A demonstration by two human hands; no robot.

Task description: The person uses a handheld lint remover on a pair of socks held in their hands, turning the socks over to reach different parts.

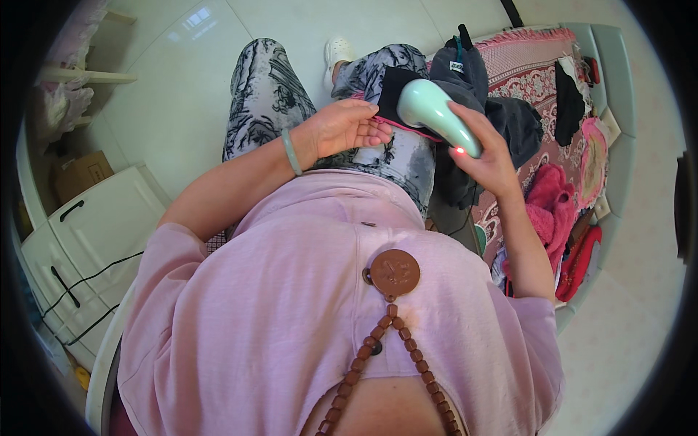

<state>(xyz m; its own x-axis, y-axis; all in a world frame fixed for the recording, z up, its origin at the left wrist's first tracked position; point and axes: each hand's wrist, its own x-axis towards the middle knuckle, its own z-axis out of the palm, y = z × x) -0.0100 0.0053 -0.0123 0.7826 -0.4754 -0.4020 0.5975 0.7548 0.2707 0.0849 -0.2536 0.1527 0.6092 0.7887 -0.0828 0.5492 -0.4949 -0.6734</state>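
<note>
My right hand (488, 152) grips the handle of a mint-green fabric shaver (428, 106), on which a small red light glows by my thumb. The head of the device rests over a piece of black fabric (390, 90) with a pink edge, spread on my thigh. My left hand (351, 128), palm up with curled fingers, has its thumb and fingertips at the left edge of that fabric and seems to pinch it. Dark grey clothing (469, 82) with a small white tag lies beside and behind the device.
On the right, a couch (616, 117) with a pink patterned cover (507, 79) bears a pink fluffy cloth (548, 204) and a black cloth (568, 106). White cabinets (109, 207), a cardboard box (82, 177) and black cords (103, 268) are at the left.
</note>
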